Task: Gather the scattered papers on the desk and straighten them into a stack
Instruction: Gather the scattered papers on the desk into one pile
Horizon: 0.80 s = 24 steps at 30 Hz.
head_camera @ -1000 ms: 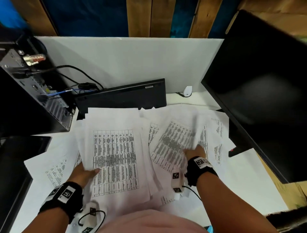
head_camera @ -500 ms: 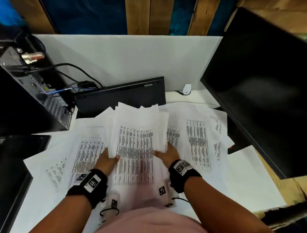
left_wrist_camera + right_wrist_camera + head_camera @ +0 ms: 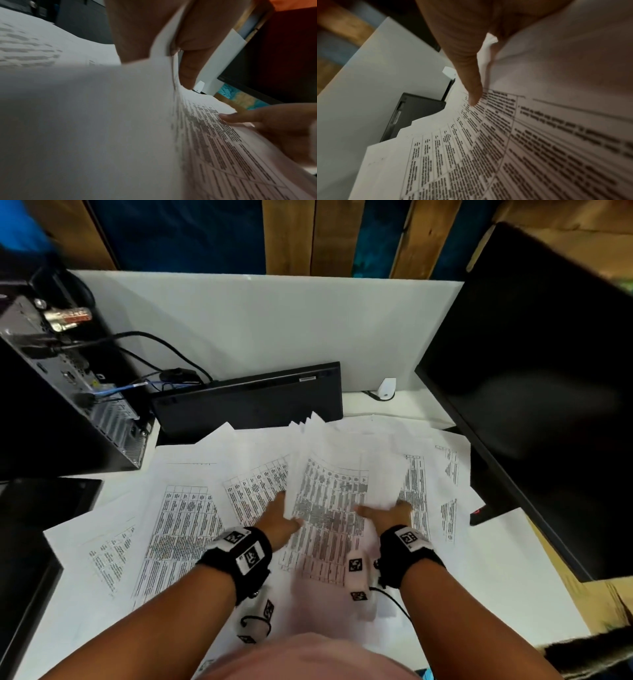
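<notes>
A bundle of printed sheets (image 3: 329,494) is held up off the desk between both hands, its far corners fanned unevenly. My left hand (image 3: 279,517) grips the bundle's left edge, thumb on top, fingers underneath; in the left wrist view the thumb (image 3: 190,65) lies on the top sheet (image 3: 223,142). My right hand (image 3: 383,513) grips the right edge, its thumb (image 3: 471,75) pressing the printed sheet (image 3: 530,142). More printed papers (image 3: 178,529) lie loose and overlapping on the white desk (image 3: 520,570), left and right of the bundle.
A black keyboard (image 3: 250,402) leans against the white partition behind the papers. A computer tower (image 3: 58,392) with cables stands at the left, a large dark monitor (image 3: 541,378) at the right. A small white plug (image 3: 387,388) sits by the partition.
Both hands came together from the far sides of the spread, gathered sheets into one bundle and lifted it. The bundle has since shifted right, uncovering printed sheets on the left.
</notes>
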{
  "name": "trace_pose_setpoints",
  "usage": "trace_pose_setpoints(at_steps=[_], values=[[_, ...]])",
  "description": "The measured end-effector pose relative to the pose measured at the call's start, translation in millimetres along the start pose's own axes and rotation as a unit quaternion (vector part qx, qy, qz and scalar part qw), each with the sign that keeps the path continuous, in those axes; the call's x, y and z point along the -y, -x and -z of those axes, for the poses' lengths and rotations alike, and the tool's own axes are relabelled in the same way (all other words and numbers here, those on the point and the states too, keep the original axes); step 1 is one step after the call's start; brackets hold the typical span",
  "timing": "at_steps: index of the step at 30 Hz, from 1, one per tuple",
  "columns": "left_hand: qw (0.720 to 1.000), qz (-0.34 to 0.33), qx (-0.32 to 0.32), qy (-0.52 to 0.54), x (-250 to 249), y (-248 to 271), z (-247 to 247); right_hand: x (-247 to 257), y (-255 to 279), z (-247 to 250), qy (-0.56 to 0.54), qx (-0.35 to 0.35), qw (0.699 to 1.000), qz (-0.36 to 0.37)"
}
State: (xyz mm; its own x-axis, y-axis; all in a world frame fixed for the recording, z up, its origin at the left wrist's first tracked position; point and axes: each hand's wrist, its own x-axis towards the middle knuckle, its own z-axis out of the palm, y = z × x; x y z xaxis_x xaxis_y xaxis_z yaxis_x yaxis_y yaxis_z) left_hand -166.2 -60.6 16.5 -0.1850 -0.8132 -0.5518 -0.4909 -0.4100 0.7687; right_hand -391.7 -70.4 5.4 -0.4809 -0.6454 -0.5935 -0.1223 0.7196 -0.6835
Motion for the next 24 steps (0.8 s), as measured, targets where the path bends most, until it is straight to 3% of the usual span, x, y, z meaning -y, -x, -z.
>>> trace_pose_setpoints(at_steps=[2, 6, 8, 9, 10, 12, 13, 15, 16, 21, 24], values=[[0.999, -0.022, 0.045, -0.001, -3.7, 2.4, -10.0, -4.9, -4.9, 0.2, 0.015, 0.029, 0.999, 0.017], [0.989, -0.125, 0.077, 0.008, -7.7, 14.1, -10.0, -12.8, -14.3, 11.8, 0.025, 0.079, 0.996, 0.019], [0.987, -0.140, 0.050, 0.061, -3.1, 20.1, -1.9, -15.4, -19.0, 17.8, 0.006, 0.079, 0.997, 0.002], [0.988, -0.117, -0.006, 0.097, 1.7, 21.6, 4.9, -14.9, -20.6, 19.6, -0.008, 0.081, 0.997, -0.005], [0.985, -0.067, -0.106, 0.120, 10.4, 20.8, 14.6, -12.6, -20.9, 19.3, -0.017, 0.088, 0.996, -0.009], [0.948, 0.078, -0.299, 0.068, 31.4, 18.5, 37.2, -3.4, -17.6, 16.7, -0.003, 0.108, 0.994, -0.006], [0.929, 0.154, -0.336, 0.028, 41.8, 18.5, 46.3, 2.0, -16.4, 13.5, 0.010, 0.123, 0.992, 0.001], [0.913, 0.246, -0.325, 0.029, 53.7, 16.8, 55.1, 14.0, -9.8, 1.5, 0.049, 0.150, 0.987, 0.018], [0.915, 0.249, -0.310, 0.065, 55.2, 15.3, 55.2, 17.9, -6.6, -8.0, 0.072, 0.154, 0.985, 0.030], [0.922, 0.145, -0.308, 0.186, 57.2, 2.1, 42.0, 29.3, 19.7, -55.7, 0.239, 0.112, 0.946, 0.187], [0.916, 0.107, -0.255, 0.291, 41.3, 13.4, 36.4, 34.1, 32.9, -68.5, 0.238, 0.170, 0.934, 0.205]])
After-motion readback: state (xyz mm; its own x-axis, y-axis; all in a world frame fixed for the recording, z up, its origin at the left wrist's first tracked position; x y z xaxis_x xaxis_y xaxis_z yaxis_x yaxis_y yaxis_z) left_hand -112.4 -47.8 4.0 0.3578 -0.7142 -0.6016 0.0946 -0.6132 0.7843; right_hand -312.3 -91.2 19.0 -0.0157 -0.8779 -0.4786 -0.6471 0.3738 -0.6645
